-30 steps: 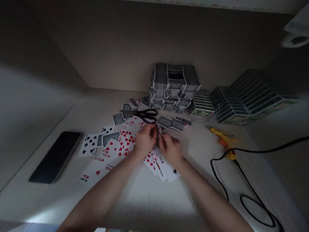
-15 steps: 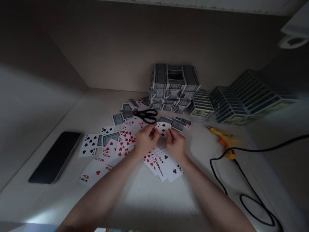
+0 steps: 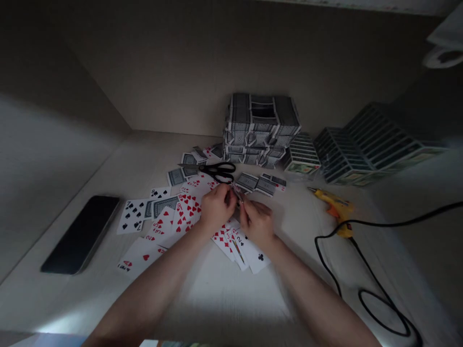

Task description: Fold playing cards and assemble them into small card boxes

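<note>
The hands (image 3: 218,206) are bare; the forearms (image 3: 159,279), uncovered, taper towards slim wrists (image 3: 205,232).

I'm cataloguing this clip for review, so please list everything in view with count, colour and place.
Held card: one, pale, between the hands
Loose playing cards: many, uncountable overlap, white faces or grey backs, mid-table
Scissors: one, black handles, beyond the hands
Card structure: one, grey-patterned, rear
Striped blocks: about three, greenish, rear right
Glue gun: one, yellow, right
Cord: one, black, right
Phone: one, black, left
Ring-shaped item: one, white, upper right
Tabletop: one, pale, underneath
Left hand, right hand: two, bare, centre
</note>
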`<control>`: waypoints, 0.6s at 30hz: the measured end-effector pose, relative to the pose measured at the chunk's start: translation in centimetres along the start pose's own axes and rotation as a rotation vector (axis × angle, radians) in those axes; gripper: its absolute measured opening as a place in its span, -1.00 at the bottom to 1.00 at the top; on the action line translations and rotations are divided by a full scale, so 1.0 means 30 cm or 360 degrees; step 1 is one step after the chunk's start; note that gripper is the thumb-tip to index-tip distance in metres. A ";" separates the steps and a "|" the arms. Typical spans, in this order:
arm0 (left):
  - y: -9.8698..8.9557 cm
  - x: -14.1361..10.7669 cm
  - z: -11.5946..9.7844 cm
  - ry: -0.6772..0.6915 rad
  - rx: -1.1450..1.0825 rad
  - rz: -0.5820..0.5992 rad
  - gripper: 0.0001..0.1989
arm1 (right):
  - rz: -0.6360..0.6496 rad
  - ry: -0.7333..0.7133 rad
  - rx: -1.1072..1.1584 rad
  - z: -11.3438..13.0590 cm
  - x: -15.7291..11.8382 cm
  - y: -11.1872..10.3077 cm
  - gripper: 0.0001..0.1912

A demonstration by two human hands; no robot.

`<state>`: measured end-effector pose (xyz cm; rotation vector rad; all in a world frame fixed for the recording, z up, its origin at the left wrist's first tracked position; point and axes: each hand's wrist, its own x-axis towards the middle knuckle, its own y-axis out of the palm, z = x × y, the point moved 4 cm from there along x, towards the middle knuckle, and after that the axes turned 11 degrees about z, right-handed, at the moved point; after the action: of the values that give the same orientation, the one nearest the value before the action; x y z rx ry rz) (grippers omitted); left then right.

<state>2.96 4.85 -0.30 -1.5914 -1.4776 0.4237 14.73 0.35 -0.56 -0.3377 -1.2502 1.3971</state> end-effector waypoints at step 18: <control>-0.003 -0.008 0.002 0.0032 -0.0053 0.0033 -0.89 | 0.0055 0.0000 0.0056 0.008 -0.007 0.002 -0.70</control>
<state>2.79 4.66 -0.34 -1.6340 -1.4610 0.3954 14.55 0.08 -0.61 -0.3363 -1.2237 1.4468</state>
